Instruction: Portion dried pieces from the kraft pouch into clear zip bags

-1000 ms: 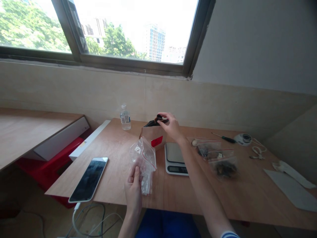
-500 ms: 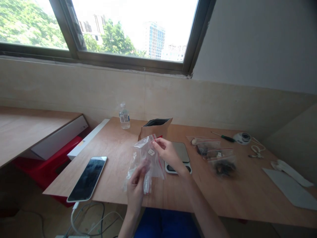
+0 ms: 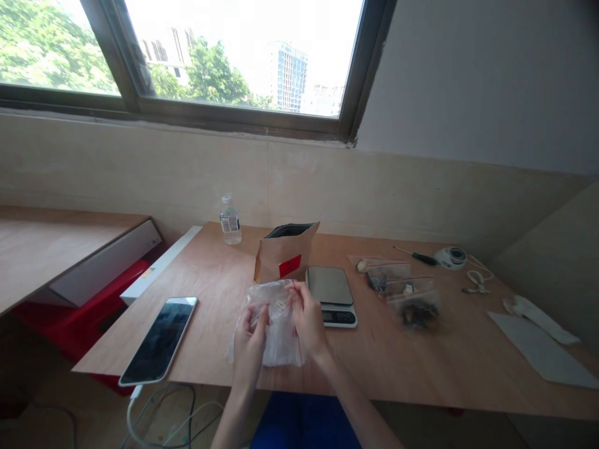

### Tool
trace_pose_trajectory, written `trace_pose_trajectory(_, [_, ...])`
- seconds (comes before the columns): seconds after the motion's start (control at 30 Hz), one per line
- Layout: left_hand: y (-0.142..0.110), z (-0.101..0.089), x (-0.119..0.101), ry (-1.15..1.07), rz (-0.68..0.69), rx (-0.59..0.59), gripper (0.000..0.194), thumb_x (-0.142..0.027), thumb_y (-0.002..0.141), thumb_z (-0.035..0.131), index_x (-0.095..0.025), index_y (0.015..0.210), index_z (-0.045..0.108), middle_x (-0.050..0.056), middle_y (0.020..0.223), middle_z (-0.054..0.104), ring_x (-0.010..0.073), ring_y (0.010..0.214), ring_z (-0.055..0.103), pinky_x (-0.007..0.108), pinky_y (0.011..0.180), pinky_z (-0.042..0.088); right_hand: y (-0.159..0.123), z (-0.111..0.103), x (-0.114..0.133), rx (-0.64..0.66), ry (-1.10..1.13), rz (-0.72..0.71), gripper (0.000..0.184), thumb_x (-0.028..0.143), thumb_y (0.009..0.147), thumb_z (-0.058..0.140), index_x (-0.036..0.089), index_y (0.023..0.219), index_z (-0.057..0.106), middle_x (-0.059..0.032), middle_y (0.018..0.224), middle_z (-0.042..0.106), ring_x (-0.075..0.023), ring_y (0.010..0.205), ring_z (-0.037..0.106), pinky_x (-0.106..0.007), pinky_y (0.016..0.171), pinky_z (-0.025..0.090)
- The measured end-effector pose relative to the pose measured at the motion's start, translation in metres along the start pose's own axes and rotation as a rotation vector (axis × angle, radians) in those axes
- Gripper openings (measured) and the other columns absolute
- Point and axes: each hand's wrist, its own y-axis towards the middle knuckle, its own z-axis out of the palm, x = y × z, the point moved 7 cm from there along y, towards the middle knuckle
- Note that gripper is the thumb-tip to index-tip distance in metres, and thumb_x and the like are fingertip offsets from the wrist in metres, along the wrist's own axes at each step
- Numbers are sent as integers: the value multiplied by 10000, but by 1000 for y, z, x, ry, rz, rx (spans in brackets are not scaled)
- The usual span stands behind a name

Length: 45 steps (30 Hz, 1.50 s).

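Observation:
Both of my hands hold a stack of clear zip bags with red seal strips, just above the near edge of the wooden table. My left hand pinches the bags from the left, fingers closed on the plastic. My right hand grips their right side near the red strip. Behind the bags stands an open brown paper pouch with a red label and dark lining. A small digital scale lies right of my hands.
A phone on a white cable lies at the left. A small water bottle stands at the back. Filled zip bags, a screwdriver, a round white device and white paper lie to the right.
My right hand left the top of the brown pouch, came back toward me and took hold of the zip bags. The bags have come lower, near the table edge.

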Motion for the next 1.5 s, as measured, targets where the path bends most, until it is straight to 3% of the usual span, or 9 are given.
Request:
trace_pose_trajectory(0.17, [24, -14, 5, 112, -14, 60, 420, -581, 686, 621, -177, 724, 517, -70, 517, 447, 62, 382, 361, 175, 383, 290, -5, -43, -43, 119, 12, 97, 360, 467, 920, 334, 216, 1126, 490, -39, 884, 624, -118, 435, 509, -251, 406, 403])
trace_pose_trajectory(0.33, [42, -42, 5, 571, 164, -84, 558, -580, 722, 549, -133, 1054, 545, 97, 844, 633, 226, 673, 607, 318, 558, 470, -1, -187, -75, -494, -691, 29, 386, 407, 878, 359, 115, 1007, 575, -169, 958, 597, -276, 911, 557, -429, 808, 444])
trace_pose_trajectory(0.43, [32, -38, -11, 909, 403, -271, 639, -495, 795, 499, -70, 1268, 443, 236, 1208, 523, 354, 1060, 542, 492, 822, 450, -11, -241, -96, -759, -1033, 215, 555, 471, 780, 509, 27, 1114, 517, -288, 1107, 515, -396, 1057, 473, -518, 821, 398])
trace_pose_trajectory(0.67, [26, 16, 29, 1198, 530, 70, 472, -391, 883, 395, -225, 1317, 479, 114, 1446, 386, 326, 1377, 218, 525, 1080, 174, -35, -265, -138, -824, -1028, 459, 802, 436, 691, 600, -58, 1261, 329, -359, 1165, 477, -466, 1074, 483, -543, 820, 400])
trace_pose_trajectory(0.83, [35, 20, 61, 1251, 524, 273, 516, -398, 899, 342, -215, 1377, 410, 116, 1471, 338, 292, 1386, 202, 519, 1097, 112, -46, -286, -143, -830, -883, 504, 732, 287, 646, 581, -70, 1233, 330, -369, 1136, 503, -464, 1060, 514, -526, 835, 399])
trace_pose_trajectory(0.97, [32, 18, 45, 1154, 503, 243, 483, -348, 894, 348, -191, 1334, 469, 138, 1443, 383, 304, 1365, 263, 532, 1094, 106, -60, -304, -129, -874, -779, 565, 661, 193, 659, 499, -58, 1244, 325, -320, 995, 596, -419, 908, 609, -467, 707, 451])
trace_pose_trajectory(1.1, [-2, 33, -4, 830, 544, 142, 384, -299, 900, 343, -227, 1191, 583, 113, 1331, 525, 285, 1297, 388, 527, 1089, 145, -70, -283, -78, -886, -685, 409, 579, 157, 677, 450, 54, 1243, 384, -235, 1002, 635, -365, 927, 628, -435, 725, 468])
trace_pose_trajectory(1.3, [-75, 99, -26, 32, 122, 601, 314, -406, 910, 396, -193, 997, 609, 58, 844, 642, 176, 737, 611, 286, 687, 481, -62, -149, -4, -299, -105, 125, 315, 198, 767, 472, 223, 1081, 470, -114, 1094, 627, -235, 1014, 620, -342, 816, 510])
trace_pose_trajectory(1.5, [-70, 89, -19, -51, 94, 424, 274, -426, 891, 450, -190, 898, 588, 28, 850, 628, 163, 814, 594, 262, 784, 461, -69, -73, 19, 39, 195, 89, 195, 253, 869, 491, 238, 1062, 474, -80, 1108, 609, -203, 1058, 604, -304, 841, 539])
